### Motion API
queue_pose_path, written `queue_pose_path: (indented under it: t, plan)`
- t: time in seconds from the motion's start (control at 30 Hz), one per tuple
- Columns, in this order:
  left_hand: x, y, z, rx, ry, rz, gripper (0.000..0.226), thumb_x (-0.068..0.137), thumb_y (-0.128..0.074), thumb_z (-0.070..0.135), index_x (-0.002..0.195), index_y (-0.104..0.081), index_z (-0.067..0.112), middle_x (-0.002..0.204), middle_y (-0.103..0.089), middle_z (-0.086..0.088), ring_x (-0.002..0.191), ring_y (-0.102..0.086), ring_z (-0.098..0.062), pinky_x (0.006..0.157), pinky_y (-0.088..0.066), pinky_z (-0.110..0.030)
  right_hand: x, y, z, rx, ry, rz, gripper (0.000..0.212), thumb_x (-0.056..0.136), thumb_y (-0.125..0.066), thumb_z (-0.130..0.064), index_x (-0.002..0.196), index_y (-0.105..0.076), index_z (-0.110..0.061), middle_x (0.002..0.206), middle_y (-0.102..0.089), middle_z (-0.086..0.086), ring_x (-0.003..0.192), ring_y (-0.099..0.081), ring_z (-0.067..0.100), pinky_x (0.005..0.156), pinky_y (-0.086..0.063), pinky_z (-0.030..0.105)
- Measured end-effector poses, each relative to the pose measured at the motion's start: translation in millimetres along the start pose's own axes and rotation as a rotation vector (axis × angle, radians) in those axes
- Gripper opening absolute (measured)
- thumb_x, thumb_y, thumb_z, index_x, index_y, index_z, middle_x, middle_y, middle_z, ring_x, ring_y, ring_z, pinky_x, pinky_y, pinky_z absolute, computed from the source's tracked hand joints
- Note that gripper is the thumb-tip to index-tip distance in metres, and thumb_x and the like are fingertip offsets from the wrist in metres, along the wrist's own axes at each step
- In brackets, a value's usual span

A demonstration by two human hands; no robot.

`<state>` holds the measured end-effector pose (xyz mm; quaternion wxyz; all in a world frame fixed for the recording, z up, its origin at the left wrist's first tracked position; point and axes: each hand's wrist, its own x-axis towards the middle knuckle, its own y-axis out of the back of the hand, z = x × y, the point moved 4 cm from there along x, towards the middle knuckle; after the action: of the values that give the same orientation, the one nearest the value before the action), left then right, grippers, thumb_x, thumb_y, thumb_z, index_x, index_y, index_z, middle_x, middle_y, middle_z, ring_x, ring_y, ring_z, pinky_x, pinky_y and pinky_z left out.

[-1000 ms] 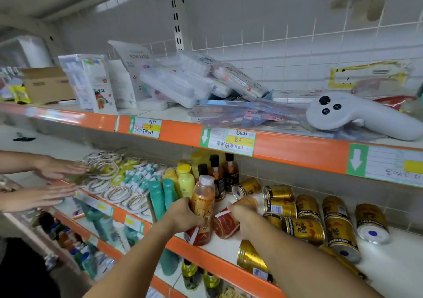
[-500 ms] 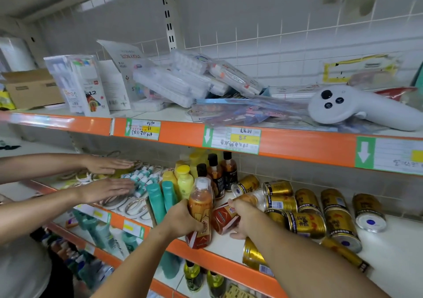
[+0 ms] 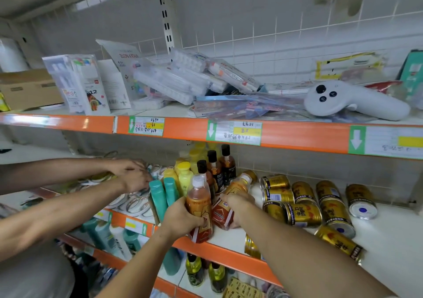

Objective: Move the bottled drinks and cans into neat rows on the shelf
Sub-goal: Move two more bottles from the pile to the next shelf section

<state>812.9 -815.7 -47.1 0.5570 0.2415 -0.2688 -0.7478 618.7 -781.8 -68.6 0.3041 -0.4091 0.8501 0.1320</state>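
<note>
My left hand (image 3: 180, 220) grips an upright orange drink bottle (image 3: 198, 202) with a white cap at the front edge of the middle shelf (image 3: 229, 255). My right hand (image 3: 238, 208) holds a second orange bottle (image 3: 237, 186), tilted back to the right, its red label end (image 3: 220, 214) toward me. Behind them stand three dark bottles with black caps (image 3: 215, 169) in a row. To the right, several gold cans (image 3: 302, 214) lie on their sides in a loose pile.
Yellow bottles (image 3: 184, 175) and teal bottles (image 3: 158, 196) stand left of my hands. Another person's two hands (image 3: 132, 175) work over white rings further left. A white controller (image 3: 352, 102) and plastic packs lie on the upper shelf. More bottles sit on the shelf below.
My right hand has lifted the tilted orange bottle more upright beside the one in my left hand. The other person's hands moved right, toward the teal bottles.
</note>
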Motion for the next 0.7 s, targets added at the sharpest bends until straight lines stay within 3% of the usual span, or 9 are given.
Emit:
queue_pose_path:
  t: [0.3, 0.53, 0.7]
  plan:
    - [-17.7, 3.8, -14.0, -0.17, 0.005, 0.02, 0.05, 0.06, -0.091, 0.018, 0.103, -0.065, 0.023, 0.098, -0.075, 0.005, 0.09, -0.072, -0.013, 0.083, -0.062, -0.036, -7.5, 5.5, 15.3, 0.032, 0.129, -0.061, 0.058, 0.063, -0.094, -0.014, 0.106, -0.056, -0.011, 0.093, -0.072, 0.015, 0.079, -0.072, 0.036, 0.078, -0.058, 0.061]
    - [-21.9, 1.6, -24.0, -0.266, 0.017, 0.022, 0.049, 0.06, -0.093, 0.014, 0.101, -0.068, 0.025, 0.093, -0.078, 0.007, 0.084, -0.074, -0.008, 0.077, -0.062, -0.029, -22.2, 8.7, 12.8, -0.148, 0.349, -0.04, 0.058, 0.068, -0.09, -0.015, 0.112, -0.053, -0.02, 0.104, -0.07, 0.005, 0.09, -0.069, 0.025, 0.074, -0.058, 0.039]
    - [-25.4, 5.7, -18.6, -0.34, 0.031, 0.027, 0.054, 0.058, -0.094, 0.01, 0.105, -0.068, 0.021, 0.094, -0.078, 0.006, 0.087, -0.075, -0.011, 0.082, -0.063, -0.034, -35.4, 21.3, 2.8, -0.344, 0.541, -0.018, 0.051, 0.067, -0.091, -0.027, 0.109, -0.063, -0.026, 0.102, -0.072, -0.004, 0.093, -0.068, 0.019, 0.084, -0.056, 0.037]
